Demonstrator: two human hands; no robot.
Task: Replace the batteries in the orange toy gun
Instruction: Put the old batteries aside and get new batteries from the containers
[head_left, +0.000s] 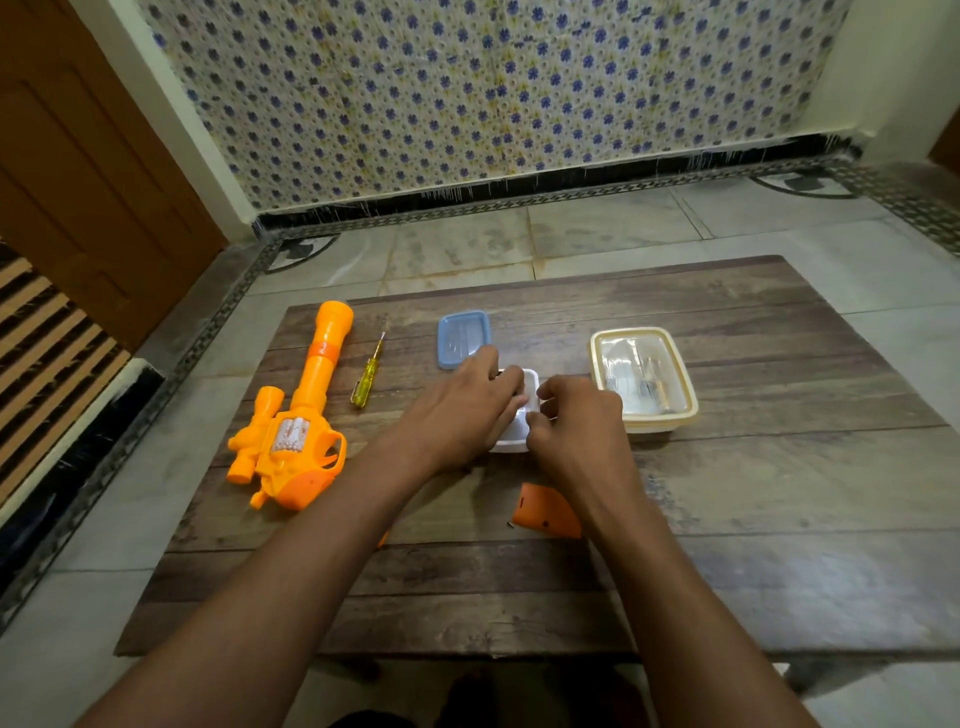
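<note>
A low wooden table (727, 519) with dark planks is set on a floor (597, 228) of pale grey tiles. A dark patterned border (218, 312) is laid along the edge of the floor. The back wall (493, 88) is covered with white tiles dotted with small blue flowers. A brown wooden door (88, 171) is seen on the left.

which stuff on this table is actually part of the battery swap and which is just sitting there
Part of the job:
orange toy gun
orange battery cover, off the gun
yellow-handled screwdriver
small white container, both hands at it
loose screw

Just lying about:
blue lid
lidded cream container, contents unclear
</note>
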